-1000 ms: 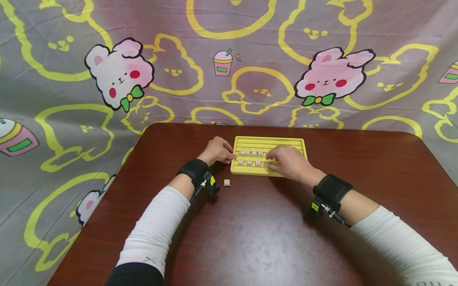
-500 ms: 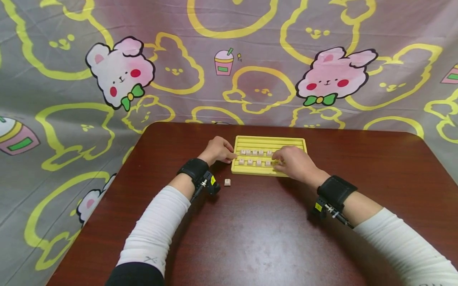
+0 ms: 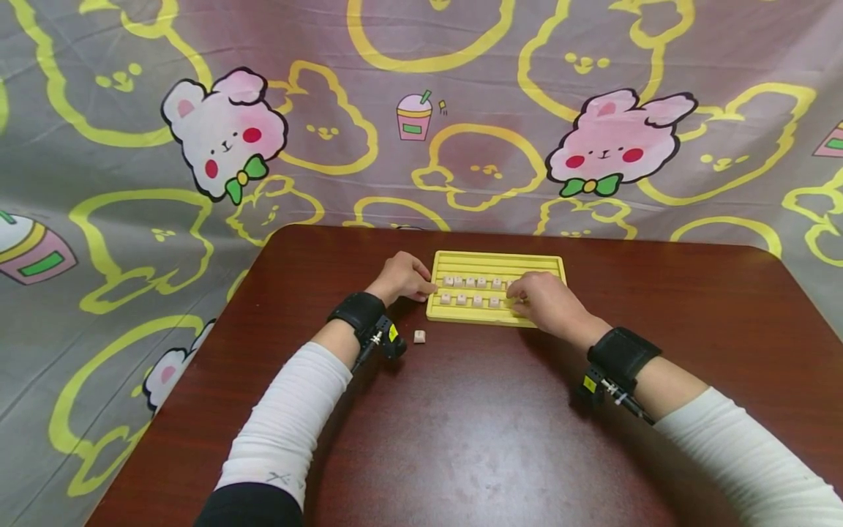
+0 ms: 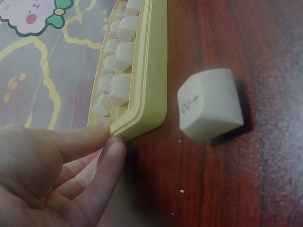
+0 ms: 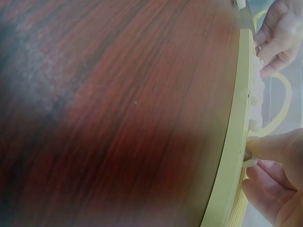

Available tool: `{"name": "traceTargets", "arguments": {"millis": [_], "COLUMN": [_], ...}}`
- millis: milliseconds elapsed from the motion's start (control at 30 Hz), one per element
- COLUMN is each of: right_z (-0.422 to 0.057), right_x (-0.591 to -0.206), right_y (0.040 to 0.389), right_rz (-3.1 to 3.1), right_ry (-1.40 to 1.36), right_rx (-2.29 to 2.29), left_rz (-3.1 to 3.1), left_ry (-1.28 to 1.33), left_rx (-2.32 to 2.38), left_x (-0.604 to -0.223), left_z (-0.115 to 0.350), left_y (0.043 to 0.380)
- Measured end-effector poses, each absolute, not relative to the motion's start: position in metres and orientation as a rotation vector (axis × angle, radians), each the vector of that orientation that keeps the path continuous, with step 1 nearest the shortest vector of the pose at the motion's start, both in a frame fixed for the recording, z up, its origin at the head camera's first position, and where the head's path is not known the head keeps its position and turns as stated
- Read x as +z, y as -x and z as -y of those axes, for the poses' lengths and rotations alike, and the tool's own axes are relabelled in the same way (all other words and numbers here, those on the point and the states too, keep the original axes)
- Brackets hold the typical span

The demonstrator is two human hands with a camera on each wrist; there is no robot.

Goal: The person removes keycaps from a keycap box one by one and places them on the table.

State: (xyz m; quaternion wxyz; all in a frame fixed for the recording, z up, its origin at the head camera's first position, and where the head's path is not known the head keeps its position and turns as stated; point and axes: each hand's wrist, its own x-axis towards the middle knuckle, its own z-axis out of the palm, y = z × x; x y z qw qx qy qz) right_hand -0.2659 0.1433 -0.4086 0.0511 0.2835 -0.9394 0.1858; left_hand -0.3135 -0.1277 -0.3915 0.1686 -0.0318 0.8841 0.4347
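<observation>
A yellow ridged tray [image 3: 497,262] holds two rows of pale keycaps [image 3: 477,301]. My left hand [image 3: 402,277] pinches the tray's near left corner between thumb and finger, plain in the left wrist view at the yellow wall [image 4: 154,80]. My right hand [image 3: 548,304] is over the right part of the rows, fingers bent down into the tray. In the right wrist view a small pale piece [image 5: 249,163] shows between thumb and fingers, largely hidden. One loose keycap [image 4: 213,104], with a dark mark on its top, lies on the table in front of the left corner.
The dark red-brown wooden table [image 3: 461,424] extends in front of the tray and to both sides. Behind its back edge hangs a patterned cloth [image 3: 388,176] with rabbits and yellow outlines. Black wrist straps [image 3: 622,359] with small cameras sit on both wrists.
My right hand has moved a little to the right along the rows, uncovering keycaps on its left. The left hand stays at the tray's corner, and the loose keycap has not moved.
</observation>
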Motion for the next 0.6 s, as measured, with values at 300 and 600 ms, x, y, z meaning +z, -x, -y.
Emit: {"name": "traceTargets", "arguments": {"millis": [300, 600], "right_z": [-0.1444, -0.144], "right_x": [-0.4091, -0.4079], "right_y": [0.2676, 0.2673], "right_rz": [2.834, 2.862], "right_ry": [-0.874, -0.836], "right_rx": [0.627, 0.611], "left_rz": [-2.517, -2.533], "left_ry": [0.093, 0.106], "left_rx": [1.237, 1.213], "left_x": [-0.392, -0.3934], "left_z": [0.1275, 0.1274], "left_y": [0.3132, 0.3139]}}
